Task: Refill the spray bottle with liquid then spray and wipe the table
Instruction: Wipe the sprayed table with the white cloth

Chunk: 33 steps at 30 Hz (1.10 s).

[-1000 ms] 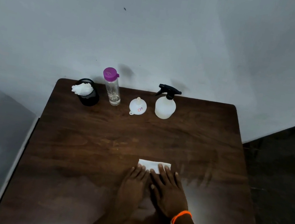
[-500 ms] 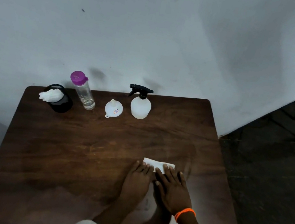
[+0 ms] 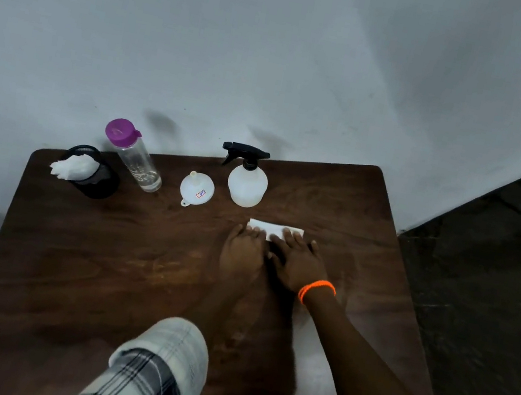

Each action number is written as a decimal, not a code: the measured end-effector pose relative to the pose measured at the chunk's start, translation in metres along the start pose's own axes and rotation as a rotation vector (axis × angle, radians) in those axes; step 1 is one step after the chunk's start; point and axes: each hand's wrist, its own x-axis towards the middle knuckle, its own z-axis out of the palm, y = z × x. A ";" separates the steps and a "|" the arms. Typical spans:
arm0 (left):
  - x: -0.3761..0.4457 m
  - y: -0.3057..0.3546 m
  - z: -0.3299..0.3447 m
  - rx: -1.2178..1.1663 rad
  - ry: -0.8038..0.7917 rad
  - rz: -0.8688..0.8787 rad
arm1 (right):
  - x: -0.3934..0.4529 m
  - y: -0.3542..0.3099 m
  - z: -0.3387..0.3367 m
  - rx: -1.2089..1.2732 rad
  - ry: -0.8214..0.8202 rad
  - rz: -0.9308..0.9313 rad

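Observation:
A folded white tissue lies on the dark wooden table, just in front of the spray bottle. My left hand and my right hand lie side by side with flat fingers pressing on the tissue's near part. The white spray bottle with a black trigger head stands near the far edge. A white funnel lies upside down left of it. A clear water bottle with a purple cap stands further left.
A black cup stuffed with white tissues stands at the table's far left corner. A pale wall rises directly behind the table. Dark floor lies to the right, past the table's right edge.
Both hands have slid the tissue away from me across the table, from near the front middle to just before the spray bottle. The arms are stretched further out.

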 end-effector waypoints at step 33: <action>-0.058 0.097 0.023 0.044 -0.062 0.137 | -0.112 0.060 0.037 0.007 0.113 0.139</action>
